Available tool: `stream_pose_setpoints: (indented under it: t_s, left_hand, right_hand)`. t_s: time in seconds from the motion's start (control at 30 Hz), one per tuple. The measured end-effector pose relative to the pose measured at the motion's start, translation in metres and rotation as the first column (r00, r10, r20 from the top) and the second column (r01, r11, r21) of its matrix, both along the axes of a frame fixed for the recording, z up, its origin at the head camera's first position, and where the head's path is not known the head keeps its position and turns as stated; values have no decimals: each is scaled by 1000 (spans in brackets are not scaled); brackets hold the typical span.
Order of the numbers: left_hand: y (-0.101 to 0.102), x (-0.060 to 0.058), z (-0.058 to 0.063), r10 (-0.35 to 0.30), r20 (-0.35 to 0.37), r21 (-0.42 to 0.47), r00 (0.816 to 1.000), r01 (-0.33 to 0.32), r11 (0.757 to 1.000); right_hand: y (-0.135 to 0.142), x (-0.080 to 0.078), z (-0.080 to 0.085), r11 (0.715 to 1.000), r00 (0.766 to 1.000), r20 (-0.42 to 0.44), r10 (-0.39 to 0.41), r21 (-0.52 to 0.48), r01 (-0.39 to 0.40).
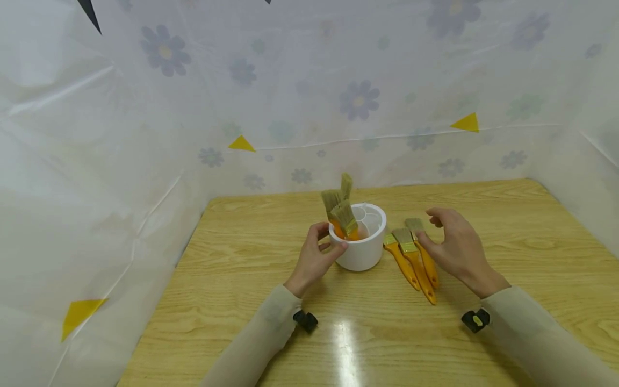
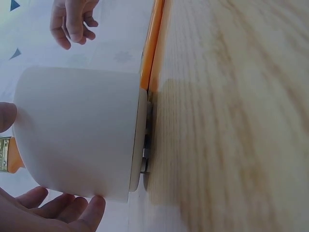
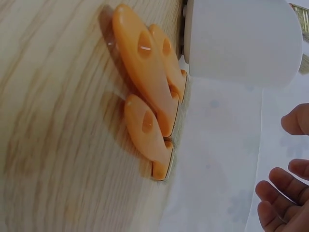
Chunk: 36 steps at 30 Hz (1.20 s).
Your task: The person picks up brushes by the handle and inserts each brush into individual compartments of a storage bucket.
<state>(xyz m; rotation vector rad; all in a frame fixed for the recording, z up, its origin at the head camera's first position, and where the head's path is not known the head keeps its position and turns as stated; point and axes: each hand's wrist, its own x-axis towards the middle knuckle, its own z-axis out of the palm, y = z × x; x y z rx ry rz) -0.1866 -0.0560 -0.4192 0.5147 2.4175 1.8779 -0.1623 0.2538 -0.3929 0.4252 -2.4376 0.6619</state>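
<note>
My left hand (image 1: 316, 255) holds a white round divided holder (image 1: 360, 255) by its left side, thumb at the rim and fingers along the wall, as the left wrist view shows. Three paintbrushes (image 1: 344, 215) stand bristles up in the holder's left part, their orange handles mostly hidden inside. My right hand (image 1: 459, 247) hovers over the table to the right, fingers loosely bent and thumb apart, with nothing in it. Below and left of it, three more flat paintbrushes (image 1: 415, 260) with orange handles lie side by side, bristles pointing away from me.
The wood-grain table (image 1: 242, 279) is bounded by a pale flower-print sheet (image 1: 300, 97) at the back and plain sheeting at both sides. Yellow triangles (image 1: 466, 122) mark the sheet. Inside the holder, thin dividers (image 1: 365, 217) split the space.
</note>
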Motion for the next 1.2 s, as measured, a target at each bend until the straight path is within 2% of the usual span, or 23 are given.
stream_pose_setpoints:
  t_s: [0.23,0.5,0.83,1.2]
  left_hand:
    - [0,-1,0,-2,2,-1,1000,2,1000]
    - [0,-1,-1,1,6,-3,1000,-1,1000]
    - [0,-1,0,-5,5,-3,1000,5,1000]
    - [0,-1,0,-7,-8,-15,1000,7,1000]
  right_hand:
    - [1,0,-3,1000,999,32,-7,10,6]
    - [3,1,-8,1000,986,165,-15,16,13]
    - [5,0,-8,1000,972,235,-14,27,8]
    - [9,-2,-8,999,916,400,-35,49,17]
